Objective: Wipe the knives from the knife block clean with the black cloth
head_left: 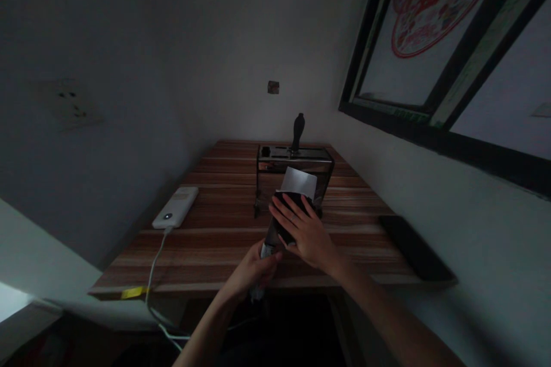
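My left hand (256, 268) is closed around the lower end of a long dark object (275, 236), maybe a knife; the light is too dim to be sure. My right hand (303, 230) lies on the upper part of that object with its fingers stretched out and spread. A white sheet (300, 182) sticks up just beyond my right fingertips. Both hands hover over the near middle of a striped wooden table (215, 241). Right behind them stands a metal knife holder (275, 161) with one black handle (298, 129) rising from it.
A white power bank (175, 212) lies at the table's left, its white cable (151, 281) running off the front edge past a yellow tag (133, 292). A flat black slab (413, 246) rests at the right edge. Walls close in on the left, back and right; a dark-framed window (439, 109) is on the right.
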